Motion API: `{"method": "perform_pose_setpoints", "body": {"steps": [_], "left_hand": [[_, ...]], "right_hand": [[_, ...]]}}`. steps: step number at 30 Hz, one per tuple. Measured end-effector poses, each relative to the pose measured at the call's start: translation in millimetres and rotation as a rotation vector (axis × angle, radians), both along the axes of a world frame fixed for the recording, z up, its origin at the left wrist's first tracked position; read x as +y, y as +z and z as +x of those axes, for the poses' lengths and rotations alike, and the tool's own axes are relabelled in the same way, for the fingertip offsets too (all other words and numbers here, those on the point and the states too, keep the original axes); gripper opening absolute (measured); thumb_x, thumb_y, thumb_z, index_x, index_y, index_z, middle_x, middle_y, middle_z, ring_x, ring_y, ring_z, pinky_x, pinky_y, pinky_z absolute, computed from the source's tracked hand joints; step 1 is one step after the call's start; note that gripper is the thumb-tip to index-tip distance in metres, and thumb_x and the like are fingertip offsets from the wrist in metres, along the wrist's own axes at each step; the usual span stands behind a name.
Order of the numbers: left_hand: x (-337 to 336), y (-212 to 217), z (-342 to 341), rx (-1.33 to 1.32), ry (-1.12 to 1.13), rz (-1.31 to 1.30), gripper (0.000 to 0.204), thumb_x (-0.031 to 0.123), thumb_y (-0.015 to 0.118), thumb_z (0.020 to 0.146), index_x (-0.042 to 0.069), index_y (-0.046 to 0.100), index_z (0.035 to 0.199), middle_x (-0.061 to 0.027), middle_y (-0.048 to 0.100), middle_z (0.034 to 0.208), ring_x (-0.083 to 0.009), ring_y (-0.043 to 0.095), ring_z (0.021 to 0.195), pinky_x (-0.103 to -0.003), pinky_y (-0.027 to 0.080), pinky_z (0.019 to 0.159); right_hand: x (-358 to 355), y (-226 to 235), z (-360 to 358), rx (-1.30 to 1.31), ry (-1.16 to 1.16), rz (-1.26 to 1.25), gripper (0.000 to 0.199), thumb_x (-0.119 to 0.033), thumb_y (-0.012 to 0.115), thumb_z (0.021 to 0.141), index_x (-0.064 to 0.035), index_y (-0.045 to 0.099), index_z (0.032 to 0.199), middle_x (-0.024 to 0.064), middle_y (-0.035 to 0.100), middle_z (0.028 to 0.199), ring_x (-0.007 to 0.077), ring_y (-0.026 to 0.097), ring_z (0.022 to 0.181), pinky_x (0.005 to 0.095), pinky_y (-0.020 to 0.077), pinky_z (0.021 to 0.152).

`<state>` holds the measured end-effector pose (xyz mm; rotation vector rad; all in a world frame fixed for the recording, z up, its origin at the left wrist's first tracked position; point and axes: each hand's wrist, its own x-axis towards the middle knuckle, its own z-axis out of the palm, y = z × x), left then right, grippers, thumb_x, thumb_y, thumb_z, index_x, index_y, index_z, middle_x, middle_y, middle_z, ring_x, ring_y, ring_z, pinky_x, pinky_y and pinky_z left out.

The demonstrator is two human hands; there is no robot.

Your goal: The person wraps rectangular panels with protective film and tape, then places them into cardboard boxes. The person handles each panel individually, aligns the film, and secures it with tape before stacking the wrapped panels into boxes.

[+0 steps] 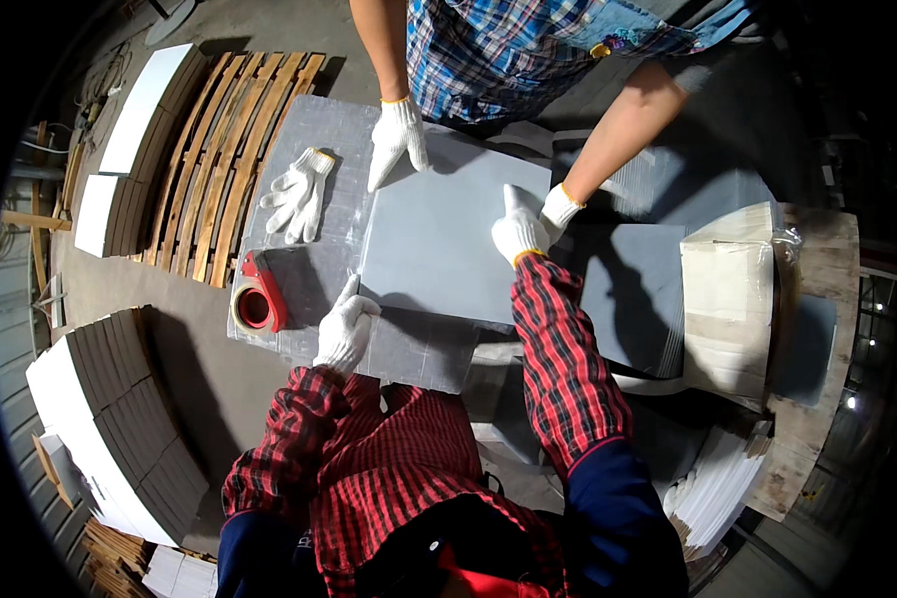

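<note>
Workshop counter (314, 135), film-covered. Grey sheet (439, 244) lay flat on it; left hand (345, 329) and right hand (520, 231) pressed its edges, open-palmed, grasping nothing. Co-worker's gloved hand (397, 140) steadied the far edge. Tape dispenser (258, 299) untouched.

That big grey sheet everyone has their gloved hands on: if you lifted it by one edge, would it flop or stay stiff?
Probably fairly stiff: the grey sheet lies dead flat with straight edges and no wrinkles. It looks thin, so likely light for its size, though it may sag when held by one edge. Its smooth face could be slippery; the left hand and right hand wear knit gloves.
</note>
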<state>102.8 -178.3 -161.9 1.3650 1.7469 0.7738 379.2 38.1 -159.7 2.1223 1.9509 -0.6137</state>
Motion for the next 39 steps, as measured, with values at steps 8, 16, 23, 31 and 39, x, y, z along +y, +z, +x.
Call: {"method": "perform_pose_setpoints", "body": {"steps": [8, 16, 23, 31, 39], "left_hand": [[5.0, -3.1, 4.6, -0.219, 0.049, -0.097, 0.029, 0.011, 0.056, 0.085, 0.006, 0.066, 0.112, -0.0227, 0.044, 0.150, -0.0324, 0.050, 0.134, -0.036, 0.041, 0.107], [11.5, -4.0, 14.2, -0.311, 0.199, -0.227, 0.076, 0.034, 0.058, 0.092, 0.005, 0.027, 0.155, -0.0208, 0.042, 0.152, -0.0317, 0.042, 0.140, -0.036, 0.033, 0.114], [20.7, 8.1, 14.5, -0.106, 0.140, -0.302, 0.074, 0.037, 0.057, 0.091, 0.005, 0.032, 0.153, -0.0227, 0.044, 0.150, -0.0368, 0.045, 0.137, -0.038, 0.036, 0.111], [32.6, -3.2, 35.2, -0.406, 0.478, -0.319, 0.073, 0.032, 0.059, 0.089, 0.002, 0.034, 0.152, -0.0211, 0.050, 0.145, -0.0289, 0.045, 0.136, -0.035, 0.033, 0.111], [51.9, 8.4, 51.0, -0.990, 0.892, -0.269, 0.020, 0.018, 0.059, 0.092, 0.007, 0.063, 0.108, -0.0020, 0.057, 0.103, -0.0149, 0.048, 0.099, -0.032, 0.037, 0.088]], "right_hand": [[-42.4, -26.8, 107.2, 1.318, -0.295, -0.265, 0.054, -0.022, 0.059, 0.091, -0.0066, 0.047, 0.141, 0.0099, 0.067, 0.096, 0.0202, 0.065, 0.085, 0.0380, 0.0522, 0.073], [-170.4, -52.6, 99.0, 0.503, -0.538, 0.164, 0.053, -0.039, 0.054, 0.098, 0.0001, 0.051, 0.134, 0.0253, 0.060, 0.123, 0.0387, 0.063, 0.106, 0.0419, 0.0511, 0.089], [-163.5, -12.3, 47.6, -0.637, 0.616, 0.576, 0.038, -0.012, 0.051, 0.090, -0.0141, 0.058, 0.127, 0.0147, 0.044, 0.147, 0.0406, 0.034, 0.142, 0.0470, 0.0239, 0.120], [-176.0, -22.3, 48.7, 0.612, -0.707, -0.012, 0.086, -0.052, 0.071, 0.083, 0.0032, 0.041, 0.141, 0.0257, 0.055, 0.134, 0.0389, 0.059, 0.119, 0.0422, 0.0476, 0.100], [-171.1, -30.9, 30.6, 0.508, -0.814, 0.189, 0.099, -0.053, 0.072, 0.079, 0.0094, 0.034, 0.145, 0.0333, 0.046, 0.141, 0.0419, 0.050, 0.129, 0.0445, 0.0408, 0.107]]}}
